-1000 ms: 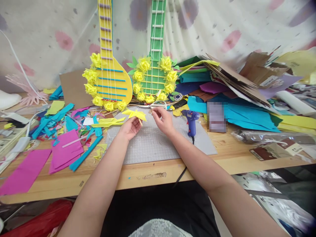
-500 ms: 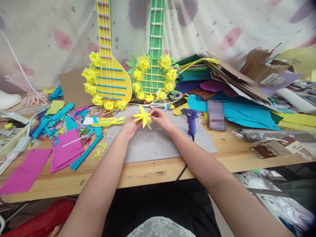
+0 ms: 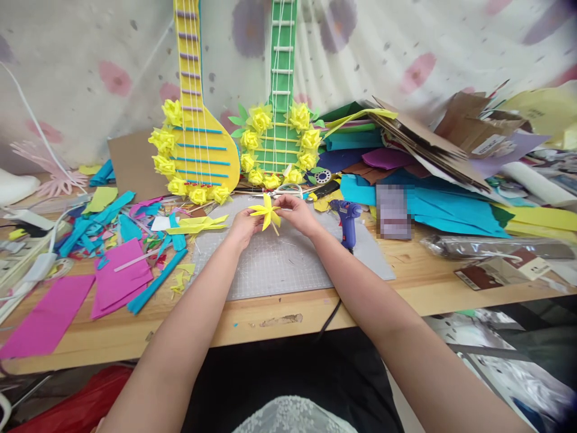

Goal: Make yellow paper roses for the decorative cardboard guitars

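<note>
Between my two hands, above the grey cutting mat (image 3: 288,270), is a yellow paper flower (image 3: 267,211) with pointed petals and a short thin stem below. My left hand (image 3: 244,228) grips it from the left, fingers closed and partly behind the petals. From the right, my right hand (image 3: 295,214) pinches a petal between thumb and fingers. Left of my left hand lie yellow paper strips (image 3: 198,225). A blue glue gun (image 3: 347,221) stands on the mat to the right. Behind my hands rest white-handled scissors (image 3: 288,190).
A yellow paper guitar (image 3: 207,144) and a green one (image 3: 280,141), both trimmed with yellow flowers, lean at the back. Pink sheets (image 3: 121,276) and blue scraps (image 3: 157,279) cover the left. Cardboard and coloured paper (image 3: 451,204) pile up at right. A cable hangs over the table's front edge.
The flower has turned and shifted slightly right, with both hands still on it. My left hand has moved a little right with it. The view has tilted slightly.
</note>
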Available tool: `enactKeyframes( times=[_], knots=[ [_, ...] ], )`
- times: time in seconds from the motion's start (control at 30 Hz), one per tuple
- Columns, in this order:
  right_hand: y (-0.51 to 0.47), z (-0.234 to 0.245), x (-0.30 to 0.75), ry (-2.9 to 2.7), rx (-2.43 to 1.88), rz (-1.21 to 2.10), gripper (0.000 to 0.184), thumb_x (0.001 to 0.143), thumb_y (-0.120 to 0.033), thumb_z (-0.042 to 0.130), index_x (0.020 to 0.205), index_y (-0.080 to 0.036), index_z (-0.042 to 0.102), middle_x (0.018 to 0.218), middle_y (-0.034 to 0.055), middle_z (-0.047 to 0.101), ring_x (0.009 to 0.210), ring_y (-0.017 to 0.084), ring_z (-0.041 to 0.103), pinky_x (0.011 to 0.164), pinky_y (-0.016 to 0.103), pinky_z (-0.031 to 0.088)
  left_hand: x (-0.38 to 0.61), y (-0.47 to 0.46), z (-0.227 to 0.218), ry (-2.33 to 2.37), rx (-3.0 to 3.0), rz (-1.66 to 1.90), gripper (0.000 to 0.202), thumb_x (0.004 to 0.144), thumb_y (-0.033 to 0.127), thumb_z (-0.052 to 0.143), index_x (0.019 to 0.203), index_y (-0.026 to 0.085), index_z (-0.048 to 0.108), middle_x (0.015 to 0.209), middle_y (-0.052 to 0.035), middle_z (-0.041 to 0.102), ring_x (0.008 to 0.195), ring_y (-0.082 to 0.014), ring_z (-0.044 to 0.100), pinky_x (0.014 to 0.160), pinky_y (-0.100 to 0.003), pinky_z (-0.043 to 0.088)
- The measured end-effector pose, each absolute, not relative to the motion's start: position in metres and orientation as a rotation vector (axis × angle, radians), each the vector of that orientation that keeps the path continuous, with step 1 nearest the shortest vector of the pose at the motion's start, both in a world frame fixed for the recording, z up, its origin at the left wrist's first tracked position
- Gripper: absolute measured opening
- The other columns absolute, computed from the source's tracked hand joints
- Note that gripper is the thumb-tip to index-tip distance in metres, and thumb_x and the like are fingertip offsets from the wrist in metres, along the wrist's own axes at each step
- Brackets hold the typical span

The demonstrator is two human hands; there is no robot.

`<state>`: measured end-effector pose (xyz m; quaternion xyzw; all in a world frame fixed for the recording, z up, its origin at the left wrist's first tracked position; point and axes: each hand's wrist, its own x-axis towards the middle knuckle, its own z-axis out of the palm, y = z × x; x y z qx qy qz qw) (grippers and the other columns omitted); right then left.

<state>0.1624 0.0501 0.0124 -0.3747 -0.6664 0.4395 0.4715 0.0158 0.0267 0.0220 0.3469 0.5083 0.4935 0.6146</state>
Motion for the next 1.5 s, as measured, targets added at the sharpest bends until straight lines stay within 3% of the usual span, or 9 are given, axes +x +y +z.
enactKeyframes(
  times=[0.23,0.43,0.63,0.77,0.9,1.17,1.5],
  knots=[
    [0.066,0.008,0.163,-1.612,-1.053,0.802,0.004,0.067,-0.021,0.054,0.069,-0.018,0.052,0.076,0.0011,0.057,0.077,0.013,0.053,0.078,0.031,0.044,0.014,0.035,0.024,1.048,0.847,1.118,0.017,0.061,0.025,0.069,0.072,0.012,0.064,0.075,-0.0056,0.066,0.072,-0.0158,0.063,0.072,-0.033,0.051],
    [0.049,0.016,0.159,-1.662,-1.124,0.594,0.021,0.067,-0.015,0.047,0.086,-0.019,0.054,0.095,0.0048,0.055,0.086,0.014,0.051,0.08,0.031,0.044,0.015,0.031,0.02,1.172,0.822,1.243,0.016,0.06,0.025,0.069,0.07,0.013,0.064,0.07,-0.0029,0.065,0.069,-0.0148,0.061,0.068,-0.031,0.051],
    [0.036,0.016,0.152,-1.742,-1.047,0.701,0.018,0.067,-0.02,0.052,0.085,-0.02,0.049,0.094,0.0029,0.054,0.078,0.012,0.053,0.077,0.03,0.045,0.018,0.023,0.025,1.259,0.887,1.329,0.013,0.06,0.023,0.068,0.067,0.014,0.063,0.069,-0.0024,0.065,0.069,-0.0154,0.061,0.065,-0.029,0.049],
    [0.04,0.008,0.147,-1.579,-0.941,0.96,0.025,0.068,-0.024,0.055,0.089,-0.021,0.041,0.099,0.0028,0.053,0.075,0.01,0.056,0.074,0.029,0.048,0.02,0.021,0.026,1.255,0.923,1.338,0.012,0.061,0.022,0.068,0.068,0.014,0.063,0.068,-0.0022,0.065,0.069,-0.0159,0.062,0.065,-0.029,0.05],
    [0.046,0.004,0.147,-1.422,-0.909,1.155,0.033,0.066,-0.029,0.061,0.088,-0.023,0.037,0.089,0.0009,0.056,0.077,0.011,0.058,0.073,0.028,0.048,0.019,0.022,0.026,1.216,0.909,1.307,0.011,0.064,0.022,0.066,0.069,0.014,0.062,0.068,-0.0023,0.065,0.066,-0.0147,0.061,0.064,-0.029,0.05],
    [0.048,0.004,0.157,-1.202,-0.811,1.444,0.043,0.051,-0.021,0.071,0.086,-0.021,0.046,0.078,-0.0034,0.056,0.065,0.008,0.055,0.062,0.021,0.045,0.019,0.022,0.024,1.155,0.881,1.253,0.01,0.066,0.021,0.066,0.07,0.013,0.063,0.068,-0.0034,0.065,0.063,-0.0136,0.061,0.065,-0.031,0.051],
    [0.045,0.005,0.156,-1.114,-0.722,1.577,0.041,0.053,-0.017,0.069,0.088,-0.021,0.05,0.08,-0.0038,0.057,0.061,0.006,0.053,0.058,0.02,0.045,0.022,0.023,0.021,1.105,0.833,1.29,0.013,0.064,0.022,0.069,0.066,0.013,0.061,0.063,-0.0018,0.063,0.06,-0.0115,0.058,0.065,-0.029,0.05]
  ],
)
